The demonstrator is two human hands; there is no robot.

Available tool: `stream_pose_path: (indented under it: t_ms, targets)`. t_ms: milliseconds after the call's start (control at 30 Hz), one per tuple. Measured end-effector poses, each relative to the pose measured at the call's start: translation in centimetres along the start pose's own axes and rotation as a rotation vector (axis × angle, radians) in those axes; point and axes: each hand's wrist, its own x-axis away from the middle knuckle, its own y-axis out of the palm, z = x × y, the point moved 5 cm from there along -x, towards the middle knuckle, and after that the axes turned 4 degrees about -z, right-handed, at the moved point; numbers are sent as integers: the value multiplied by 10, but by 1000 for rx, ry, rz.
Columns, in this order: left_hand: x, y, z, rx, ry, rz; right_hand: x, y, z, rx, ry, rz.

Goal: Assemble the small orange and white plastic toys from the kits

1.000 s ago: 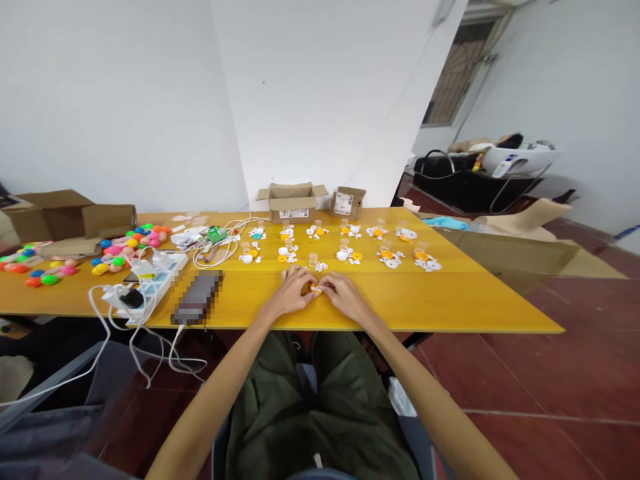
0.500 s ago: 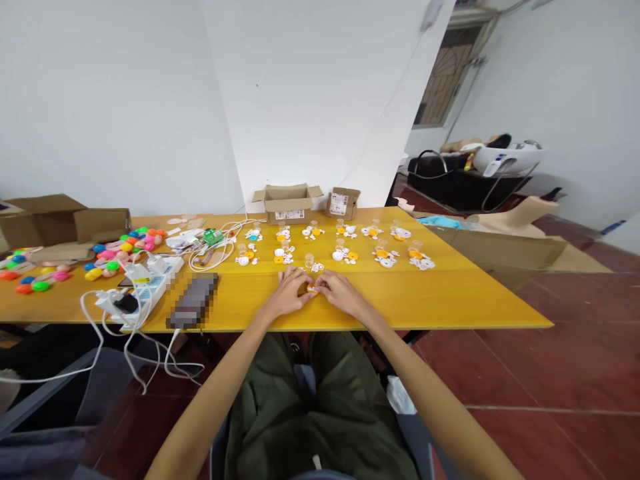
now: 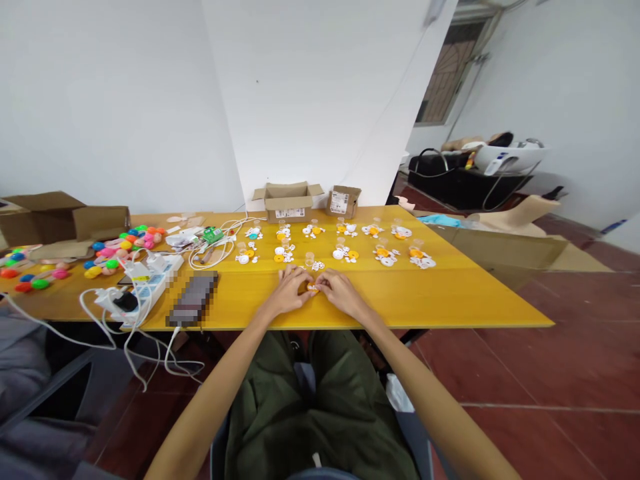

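Between the fingertips of both hands is a small orange and white plastic part (image 3: 313, 287), mostly covered by the fingers. My left hand (image 3: 291, 291) pinches it from the left, and my right hand (image 3: 341, 291) pinches it from the right. Both hands rest low over the front of the yellow table (image 3: 425, 300). Just beyond the fingers lie white plastic gears (image 3: 319, 265) beside a small clear cup (image 3: 310, 259). Farther back, more sets of white and orange discs (image 3: 345, 255) with clear cups stand in two rows.
A phone (image 3: 194, 299) and a white power strip (image 3: 153, 287) with trailing cables lie to the left. Colourful plastic balls (image 3: 133, 243) sit past them. An open cardboard box (image 3: 287, 200) and a smaller box (image 3: 343, 201) stand against the wall. A grey-clothed person (image 3: 25, 360) is at far left.
Both hands keep almost the same place and grip on the small part. At the far left, the grey-clothed person and a white cable have shifted.
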Motion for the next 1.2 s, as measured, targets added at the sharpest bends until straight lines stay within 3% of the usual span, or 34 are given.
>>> stream_pose_path:
  t_ms: [333,800,1200]
  targets:
    - [0,-1,3,4,3,-2,0,-3,-8,13,24,-14]
    - [1,-2,3,-34,-11,10,10,-6,-4,-61,-48,110]
    - [2,-3,4,-68,-10,26,10,-2,-3,-63,-43,110]
